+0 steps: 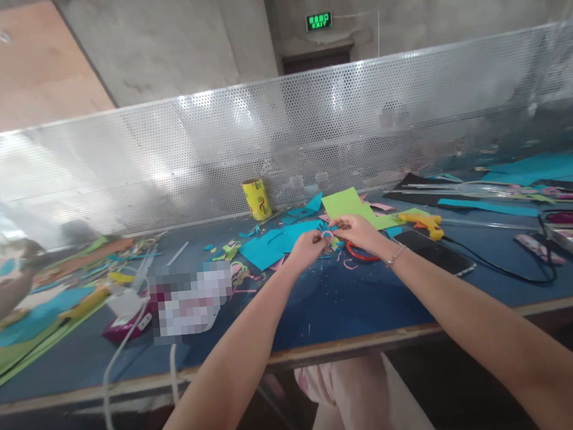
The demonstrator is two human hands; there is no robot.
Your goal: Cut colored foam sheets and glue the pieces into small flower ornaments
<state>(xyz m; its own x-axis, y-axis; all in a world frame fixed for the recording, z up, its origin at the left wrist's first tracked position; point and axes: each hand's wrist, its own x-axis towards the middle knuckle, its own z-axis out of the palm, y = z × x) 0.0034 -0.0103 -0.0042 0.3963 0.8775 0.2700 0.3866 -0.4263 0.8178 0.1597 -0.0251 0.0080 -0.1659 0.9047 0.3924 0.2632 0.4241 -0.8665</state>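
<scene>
My left hand [308, 250] and my right hand [355, 230] meet over the middle of the table. Their fingertips pinch a small pink-and-blue paper piece [326, 235] between them; its exact shape is too small to make out. Blue paper sheets [264, 249] lie just beyond and to the left of my left hand. Behind my right hand is a light green sheet [348, 201]. A red loop [361, 254], perhaps a scissors handle, shows under my right wrist. Beside that wrist lies a yellow glue gun [430, 224] with a black cord.
A dark phone [433, 252] lies right of my right forearm. A yellow printed cylinder [257, 199] stands near the perforated metal screen [201, 162]. At left are a purple-and-white power strip [128, 322], a white cable [108, 391] and another person's hand [8, 269]. Paper scraps litter the blue table.
</scene>
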